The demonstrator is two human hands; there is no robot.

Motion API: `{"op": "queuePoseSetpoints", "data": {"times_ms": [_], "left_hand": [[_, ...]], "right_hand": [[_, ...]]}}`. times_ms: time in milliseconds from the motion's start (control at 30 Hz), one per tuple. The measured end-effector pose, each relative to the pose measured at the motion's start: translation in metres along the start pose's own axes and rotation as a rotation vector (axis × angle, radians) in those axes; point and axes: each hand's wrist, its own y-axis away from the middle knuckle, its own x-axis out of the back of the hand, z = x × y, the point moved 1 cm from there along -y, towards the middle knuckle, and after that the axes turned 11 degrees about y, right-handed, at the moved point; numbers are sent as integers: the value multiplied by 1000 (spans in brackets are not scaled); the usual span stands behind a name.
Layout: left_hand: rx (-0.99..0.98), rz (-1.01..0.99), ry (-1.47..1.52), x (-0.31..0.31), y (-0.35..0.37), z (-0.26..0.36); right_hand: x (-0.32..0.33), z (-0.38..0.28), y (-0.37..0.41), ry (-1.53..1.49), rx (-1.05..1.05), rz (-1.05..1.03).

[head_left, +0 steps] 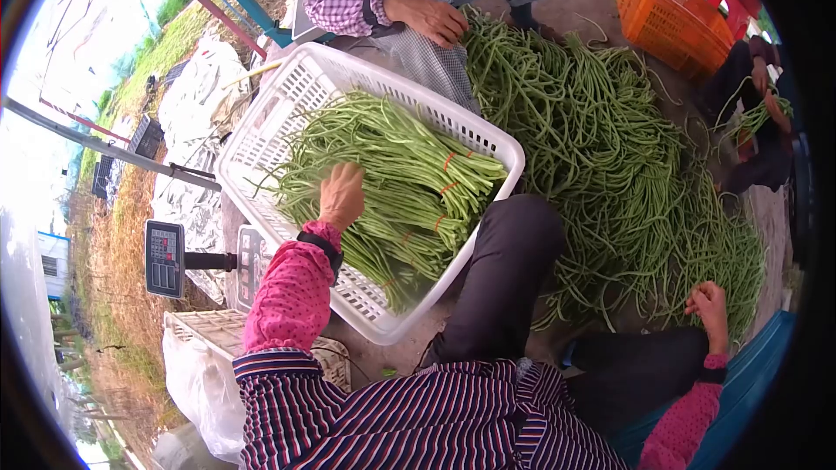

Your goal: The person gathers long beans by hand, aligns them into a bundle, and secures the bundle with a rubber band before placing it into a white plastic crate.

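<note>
My left hand (341,195) is over the white plastic crate (501,144), its fingers curled down on the long beans (383,144) inside. The fingertips are hidden. The beans lie in bundles with red bands (448,162) near their cut ends, at the crate's right side. On the right, my right hand (709,306) is at the near edge of a large heap of loose long beans (601,157). Its fingers are bent together; whatever they hold is too small to make out.
Across from me, a person's hand (427,19) rests by the heap. Another person at far right holds some beans (751,120). An orange crate (666,22) stands at the back. A scale display (165,258) and a plastic bag (202,387) are at left.
</note>
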Motion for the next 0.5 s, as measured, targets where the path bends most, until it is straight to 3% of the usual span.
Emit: {"op": "queuePoseSetpoints", "data": {"times_ms": [100, 200, 333, 367, 467, 500], "left_hand": [[-128, -5, -110, -21, -13, 6], [-106, -54, -222, -34, -18, 4], [-26, 54, -51, -43, -11, 4], [-46, 161, -10, -49, -7, 2], [107, 100, 97, -51, 1, 3], [120, 171, 135, -51, 1, 5]], "right_hand": [[2, -4, 1, 15, -25, -1], [2, -3, 0, 31, -37, 0], [2, -1, -5, 35, -56, -12], [2, -2, -5, 35, -63, -19], [0, -5, -7, 39, -77, -2], [0, -6, -8, 46, -73, -6]]}}
